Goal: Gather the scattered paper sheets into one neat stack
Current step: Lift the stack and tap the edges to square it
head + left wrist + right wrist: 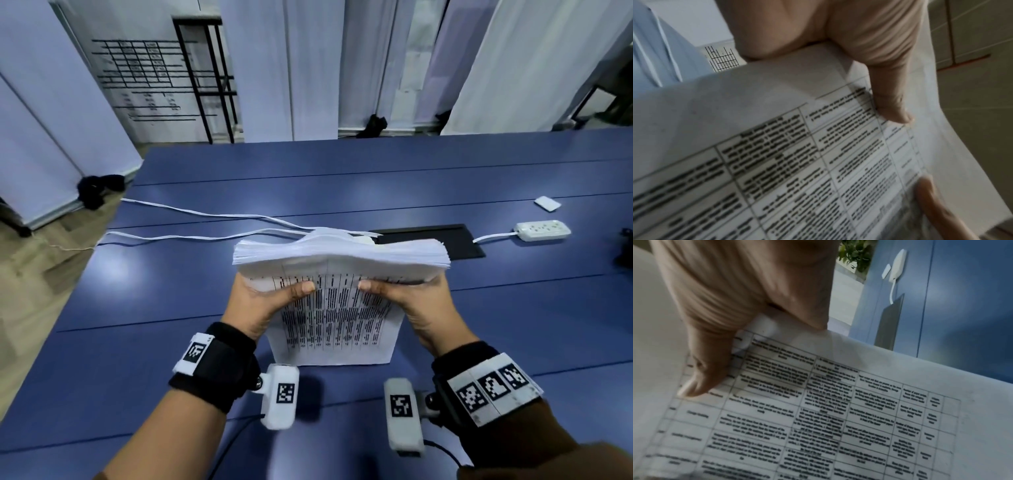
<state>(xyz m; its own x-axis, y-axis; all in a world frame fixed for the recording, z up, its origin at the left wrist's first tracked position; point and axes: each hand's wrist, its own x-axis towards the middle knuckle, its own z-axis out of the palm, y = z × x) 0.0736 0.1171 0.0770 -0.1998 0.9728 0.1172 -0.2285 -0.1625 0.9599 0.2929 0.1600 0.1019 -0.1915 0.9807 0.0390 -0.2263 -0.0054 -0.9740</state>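
A thick stack of paper sheets (337, 308) stands on its lower edge on the blue table (513, 308), printed table side facing me. My left hand (263, 305) grips its left side and my right hand (416, 305) grips its right side, thumbs on the front page, the other fingers hidden behind. The top edges (339, 255) are fanned and wavy. In the left wrist view my left thumb (892, 105) presses the printed page (797, 162). In the right wrist view my right thumb (705, 374) presses the same page (838, 410).
Two white cables (205, 219) run across the table behind the stack. A black panel (442, 240), a white power strip (543, 230) and a small white card (547, 202) lie at the right. White partition screens (308, 68) stand past the far edge.
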